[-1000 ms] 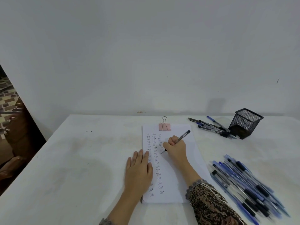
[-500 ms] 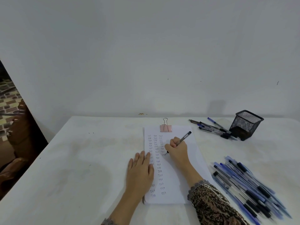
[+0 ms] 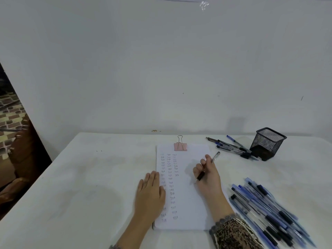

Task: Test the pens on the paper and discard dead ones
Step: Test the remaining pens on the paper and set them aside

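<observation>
A white paper pad (image 3: 188,198) lies on the table, covered in columns of small "Test" marks and clipped at the top by a pink binder clip (image 3: 180,146). My right hand (image 3: 208,177) grips a pen (image 3: 208,167) with a dark grip over the pad's right half, its tip pointing down at the sheet. My left hand (image 3: 150,193) lies flat on the pad's left edge, fingers straight. A big heap of blue and black pens (image 3: 265,211) sits to the right of the pad.
A black mesh pen cup (image 3: 267,143) stands at the back right, with a smaller bunch of pens (image 3: 231,147) lying just left of it. The white table (image 3: 80,186) meets a white wall behind. Dark furniture shows past the table's left edge.
My right hand has moved with the pen from the written columns toward the right side of the pad. My left hand stays flat on the pad's edge.
</observation>
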The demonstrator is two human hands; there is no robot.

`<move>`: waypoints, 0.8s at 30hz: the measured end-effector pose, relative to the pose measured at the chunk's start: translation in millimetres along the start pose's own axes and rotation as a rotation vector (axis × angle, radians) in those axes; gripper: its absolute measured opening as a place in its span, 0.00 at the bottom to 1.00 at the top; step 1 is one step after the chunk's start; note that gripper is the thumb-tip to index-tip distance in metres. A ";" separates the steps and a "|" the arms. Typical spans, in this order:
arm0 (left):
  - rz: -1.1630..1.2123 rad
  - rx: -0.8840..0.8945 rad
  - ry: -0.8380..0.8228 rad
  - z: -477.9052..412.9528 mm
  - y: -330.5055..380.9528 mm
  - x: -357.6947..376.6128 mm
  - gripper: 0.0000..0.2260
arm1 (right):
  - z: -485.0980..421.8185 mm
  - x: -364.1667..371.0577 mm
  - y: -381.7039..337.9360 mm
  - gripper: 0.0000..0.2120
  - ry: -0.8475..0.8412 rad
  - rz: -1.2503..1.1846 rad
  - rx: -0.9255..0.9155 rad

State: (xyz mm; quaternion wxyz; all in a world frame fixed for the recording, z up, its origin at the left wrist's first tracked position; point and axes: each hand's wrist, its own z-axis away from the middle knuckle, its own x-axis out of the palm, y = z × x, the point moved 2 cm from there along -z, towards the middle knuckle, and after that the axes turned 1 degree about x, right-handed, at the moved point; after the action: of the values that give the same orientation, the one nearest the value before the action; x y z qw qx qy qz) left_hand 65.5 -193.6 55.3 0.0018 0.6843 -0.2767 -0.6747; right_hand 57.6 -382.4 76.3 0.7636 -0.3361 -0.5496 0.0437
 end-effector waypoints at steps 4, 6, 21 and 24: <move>-0.028 0.003 0.000 -1.9 -1.7 3.2 0.26 | 8.3 -9.6 -14.2 0.18 0.042 -0.020 -0.044; -0.026 0.005 0.004 -1.1 -1.4 3.8 0.37 | 12.1 -15.5 -19.7 0.17 0.058 -0.004 -0.084; -0.028 -0.007 0.028 1.7 2.6 2.6 0.42 | 59.2 -35.7 -96.7 0.12 0.245 1.816 -0.519; -0.041 -0.008 0.032 1.7 1.9 3.4 0.39 | 63.5 -54.6 -119.6 0.14 0.373 2.168 -0.309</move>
State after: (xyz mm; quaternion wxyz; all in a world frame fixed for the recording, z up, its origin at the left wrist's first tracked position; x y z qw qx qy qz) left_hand 63.1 -195.9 52.8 -0.0050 0.7005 -0.2597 -0.6647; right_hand -55.2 -468.7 110.0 0.3416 -0.7317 0.1594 0.5679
